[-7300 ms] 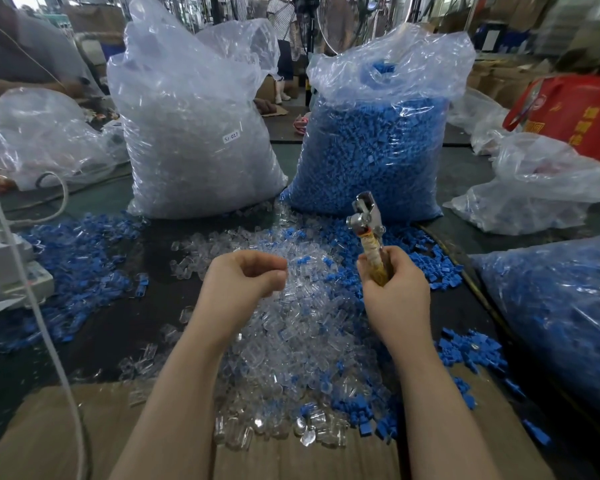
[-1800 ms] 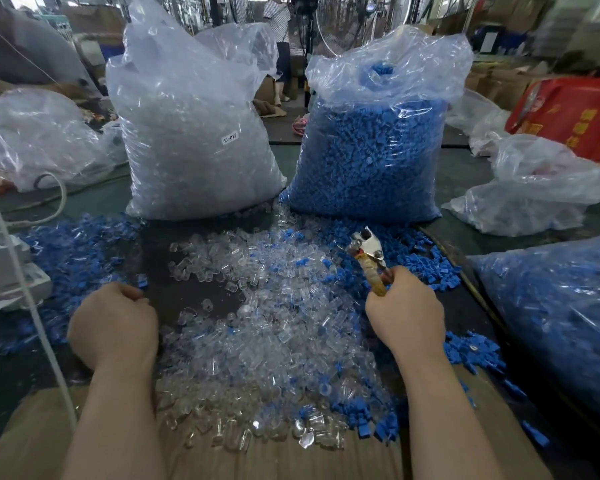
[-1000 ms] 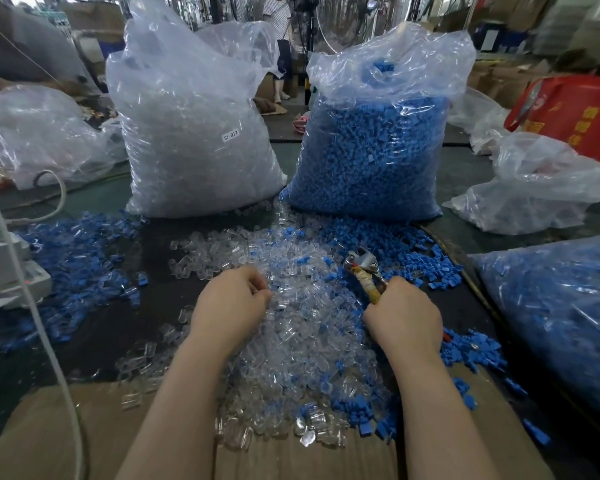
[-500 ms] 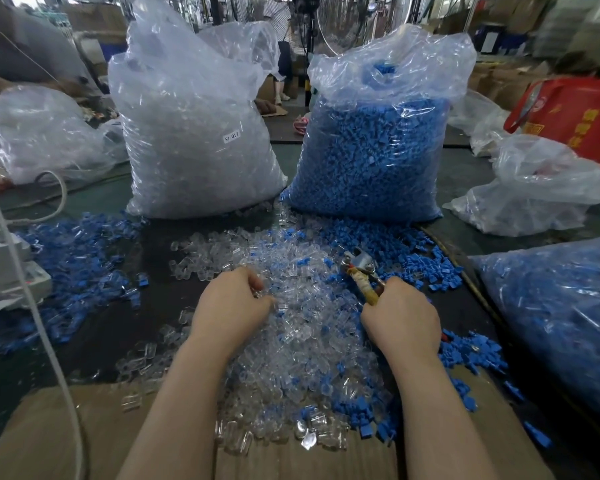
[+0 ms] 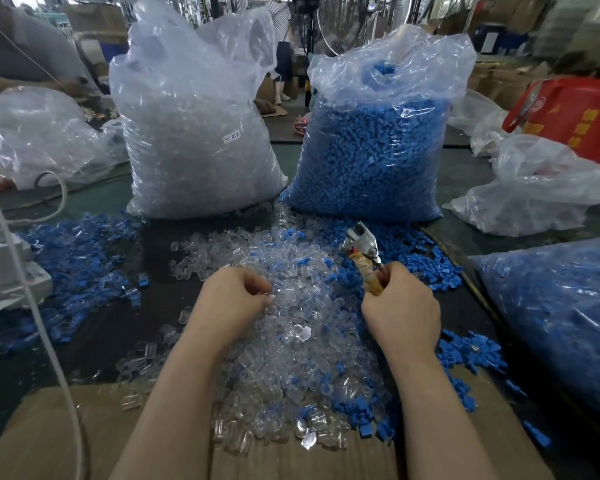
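A loose heap of clear plastic pieces (image 5: 291,341) mixed with small blue pieces (image 5: 406,247) covers the dark table in front of me. My left hand (image 5: 234,299) hovers over the heap with its fingers curled, pinching something clear at the fingertips; the piece itself is too small to make out. My right hand (image 5: 400,313) grips the tape-wrapped handles of metal pliers (image 5: 362,247), whose jaws point up and away over the blue pieces.
A tall bag of clear pieces (image 5: 194,140) and a tall bag of blue pieces (image 5: 374,143) stand behind the heap. Another blue-filled bag (image 5: 561,317) lies at right, assembled blue pieces (image 5: 73,265) at left. A white cable (image 5: 45,334) and cardboard (image 5: 49,431) lie near me.
My left hand went out to the left pile, came back to the clear heap and has now lifted slightly. The pliers tipped down toward the heap, then rose a little.
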Motion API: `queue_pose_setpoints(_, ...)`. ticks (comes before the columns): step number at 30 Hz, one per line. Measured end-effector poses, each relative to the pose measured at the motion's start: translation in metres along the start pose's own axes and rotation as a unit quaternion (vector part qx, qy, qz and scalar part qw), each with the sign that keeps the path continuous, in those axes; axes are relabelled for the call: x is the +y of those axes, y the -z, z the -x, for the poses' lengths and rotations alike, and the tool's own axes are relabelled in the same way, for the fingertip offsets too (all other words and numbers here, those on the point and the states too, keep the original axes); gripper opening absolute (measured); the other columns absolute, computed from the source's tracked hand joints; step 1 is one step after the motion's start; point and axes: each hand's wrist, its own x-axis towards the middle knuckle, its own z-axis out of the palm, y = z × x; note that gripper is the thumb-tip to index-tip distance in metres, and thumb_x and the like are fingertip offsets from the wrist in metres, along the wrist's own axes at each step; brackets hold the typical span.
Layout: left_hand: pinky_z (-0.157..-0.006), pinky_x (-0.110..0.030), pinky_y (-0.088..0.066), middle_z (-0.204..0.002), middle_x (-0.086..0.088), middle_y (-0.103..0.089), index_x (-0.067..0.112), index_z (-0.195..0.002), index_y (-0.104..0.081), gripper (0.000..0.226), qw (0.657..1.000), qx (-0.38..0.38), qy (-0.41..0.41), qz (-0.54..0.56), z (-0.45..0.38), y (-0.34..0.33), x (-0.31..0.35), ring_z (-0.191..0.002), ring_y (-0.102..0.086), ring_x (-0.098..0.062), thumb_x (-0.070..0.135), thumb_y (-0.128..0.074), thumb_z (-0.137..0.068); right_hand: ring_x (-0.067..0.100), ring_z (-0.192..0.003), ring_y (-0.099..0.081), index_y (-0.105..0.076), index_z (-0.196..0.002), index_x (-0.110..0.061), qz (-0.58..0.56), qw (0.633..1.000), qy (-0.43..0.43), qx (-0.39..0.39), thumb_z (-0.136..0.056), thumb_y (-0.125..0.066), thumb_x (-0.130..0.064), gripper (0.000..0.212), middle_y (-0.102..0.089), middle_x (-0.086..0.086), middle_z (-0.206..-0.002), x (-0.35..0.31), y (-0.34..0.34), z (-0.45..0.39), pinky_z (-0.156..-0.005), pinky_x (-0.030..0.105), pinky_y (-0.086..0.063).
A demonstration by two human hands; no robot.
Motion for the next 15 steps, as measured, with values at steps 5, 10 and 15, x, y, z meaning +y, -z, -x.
queue_pose_setpoints(5, -0.053, -0.005, -0.040, -0.074, 0.013, -0.072, 0.027, -0.088, -0.076, 0.012, 0.992, 0.045, -0.022, 0.114, 0.003, -0.005, 0.009, -0.058, -0.061, 0.009, 0.016, -0.076, -0.083, 0.018, -0.070, -0.048, -0.051, -0.089, -0.028, -0.076, 0.997, 0.019, -0.005, -0.088, -0.066, -0.032, 0.016, -0.054, -0.010, -0.076, -0.003, -0.001, -0.001, -0.064, 0.032, -0.034)
queue_pose_setpoints(10, -0.061, -0.014, -0.052, -0.072, 0.006, -0.074, 0.026, -0.087, -0.077, 0.016, 0.953, 0.026, -0.019, 0.300, 0.009, -0.014, 0.026, -0.067, -0.068, -0.003, 0.010, -0.072, -0.088, 0.019, -0.077, -0.059, -0.056, -0.088, -0.028, -0.161, 0.986, 0.039, -0.016, -0.088, -0.066, -0.034, 0.013, -0.061, -0.012, -0.078, -0.005, -0.002, -0.001, -0.069, 0.036, -0.047)
queue_pose_setpoints(15, -0.058, -0.018, -0.056, -0.065, 0.004, -0.072, 0.015, -0.091, -0.074, 0.011, 0.943, 0.008, -0.006, 0.333, 0.014, -0.026, 0.038, -0.062, -0.070, -0.008, 0.006, -0.066, -0.091, 0.008, -0.068, -0.056, -0.048, -0.076, -0.033, -0.213, 0.975, 0.068, -0.021, -0.087, -0.069, -0.032, 0.023, -0.058, -0.013, -0.071, -0.009, -0.004, 0.002, -0.062, 0.032, -0.041)
